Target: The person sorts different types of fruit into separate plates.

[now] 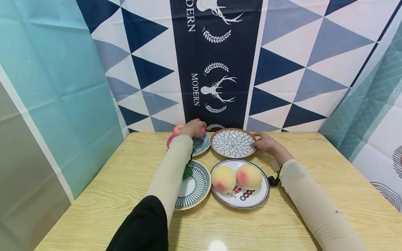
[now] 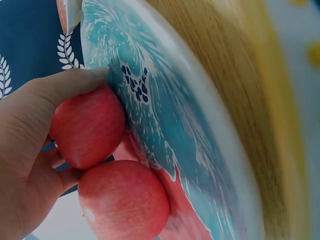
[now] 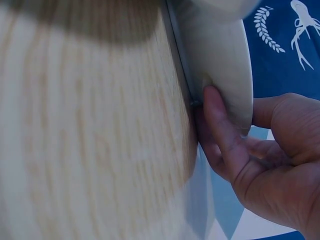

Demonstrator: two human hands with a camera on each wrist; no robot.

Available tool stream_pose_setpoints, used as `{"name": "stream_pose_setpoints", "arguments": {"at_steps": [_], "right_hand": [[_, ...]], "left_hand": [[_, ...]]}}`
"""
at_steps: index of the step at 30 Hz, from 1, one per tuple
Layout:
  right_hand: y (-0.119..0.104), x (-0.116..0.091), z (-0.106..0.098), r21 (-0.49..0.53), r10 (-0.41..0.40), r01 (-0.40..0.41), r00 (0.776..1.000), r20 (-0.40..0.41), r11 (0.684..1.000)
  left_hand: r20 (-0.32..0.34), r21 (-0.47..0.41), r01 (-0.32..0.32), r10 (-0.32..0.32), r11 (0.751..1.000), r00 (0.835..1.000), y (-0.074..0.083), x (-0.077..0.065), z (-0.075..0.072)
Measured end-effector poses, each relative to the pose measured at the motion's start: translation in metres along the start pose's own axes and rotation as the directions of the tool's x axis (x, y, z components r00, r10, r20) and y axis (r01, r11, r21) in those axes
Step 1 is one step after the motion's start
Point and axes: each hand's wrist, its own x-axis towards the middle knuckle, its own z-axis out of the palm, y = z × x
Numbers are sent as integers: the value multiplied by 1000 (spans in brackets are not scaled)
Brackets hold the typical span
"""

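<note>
At the back of the table my left hand (image 1: 194, 128) reaches over a blue-and-pink plate (image 1: 205, 144). Its fingers and thumb grip a red apple (image 2: 89, 127) close above the plate's surface in the left wrist view. Beside that one, a second apple (image 2: 125, 200) rests on the plate's pink part. My right hand (image 1: 265, 143) holds the right rim of a brown-edged plate with a petal pattern (image 1: 233, 144). In the right wrist view, fingers lie under this plate's pale underside (image 3: 225, 60) with the thumb at its edge.
Nearer me, a white plate (image 1: 242, 204) bears two peaches (image 1: 223, 179). Left of it, a striped plate (image 1: 202, 188) holds a green item (image 1: 187, 172), partly hidden by my left sleeve. A patterned cloth (image 1: 216, 69) hangs behind the wooden table (image 1: 220, 226).
</note>
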Motion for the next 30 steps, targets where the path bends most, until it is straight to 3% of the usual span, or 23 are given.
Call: {"name": "stream_pose_setpoints", "arguments": {"at_steps": [17,30], "right_hand": [[1,2,0,0,-3,3,1000,7,1000],[1,0,-1,-4,3,-3,1000,2,1000]], "left_hand": [[40,-22,-2,3,1000,999,3,4,-1],[59,21,-84,83,996,995,12,5,-11]]}}
